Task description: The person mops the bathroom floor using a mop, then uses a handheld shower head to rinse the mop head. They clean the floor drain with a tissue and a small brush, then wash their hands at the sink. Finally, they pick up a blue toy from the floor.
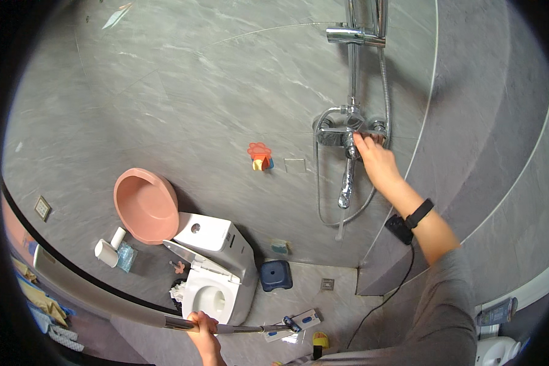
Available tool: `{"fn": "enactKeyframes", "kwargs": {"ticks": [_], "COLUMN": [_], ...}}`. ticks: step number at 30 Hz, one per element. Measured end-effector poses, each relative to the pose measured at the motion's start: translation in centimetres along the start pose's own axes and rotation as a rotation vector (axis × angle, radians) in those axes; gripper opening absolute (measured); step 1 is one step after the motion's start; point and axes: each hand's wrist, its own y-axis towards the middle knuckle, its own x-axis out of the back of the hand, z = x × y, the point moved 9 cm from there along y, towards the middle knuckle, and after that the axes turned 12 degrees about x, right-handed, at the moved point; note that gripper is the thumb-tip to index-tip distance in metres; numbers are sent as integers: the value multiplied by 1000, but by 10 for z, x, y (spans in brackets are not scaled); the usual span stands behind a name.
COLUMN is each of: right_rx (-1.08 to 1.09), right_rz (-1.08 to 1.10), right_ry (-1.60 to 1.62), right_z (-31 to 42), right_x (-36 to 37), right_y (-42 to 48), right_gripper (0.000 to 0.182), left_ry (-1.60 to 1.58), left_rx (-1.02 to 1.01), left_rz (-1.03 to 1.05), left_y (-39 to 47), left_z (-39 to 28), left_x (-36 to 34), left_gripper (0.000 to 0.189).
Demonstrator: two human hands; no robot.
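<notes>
My left hand [202,325] grips the metal pole [242,329] of a flat mop at the lower middle. The mop's pale rectangular head [310,319], with a blue joint, lies on the tiled floor. My right hand [377,160] is at the chrome shower mixer [331,136] on the wall, fingers against its front; the thumb is mostly hidden. Below the mixer, a thin stream of water [341,225] falls from the chrome spout [346,185]. A flexible shower hose [317,183] loops around the spout. A black band [419,213] circles my right wrist.
A white toilet [210,293] with raised lid stands left; a pink basin [144,206] leans above it. A dark blue stool [276,275] and floor drain [327,284] are by the wall. A black device [399,228] trails a cable. My yellow slipper [320,339] is beside the mop head.
</notes>
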Motion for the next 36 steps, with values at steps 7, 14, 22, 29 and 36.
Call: {"fn": "enactKeyframes", "kwargs": {"ticks": [7, 14, 22, 29, 36], "right_rx": [72, 36, -740, -2227, -2274], "right_rz": [255, 266, 1760, 1062, 654], "right_ry": [-303, 678, 1911, 2150, 2160], "right_z": [16, 220, 586, 709, 723], "right_x": [2, 13, -36, -38, -47], "right_y": [13, -120, -394, -406, -411], "right_gripper": [41, 37, 90, 69, 33], "left_ry": [-62, -17, -141, -263, -254], "left_rx": [17, -99, -107, -76, -174], "left_rz": [41, 33, -75, -84, 384], "left_y": [-10, -28, -44, -61, -85], "left_z": [3, -22, -56, -67, -89], "left_x": [20, 59, 147, 224, 239], "left_gripper": [30, 35, 40, 34, 29]}}
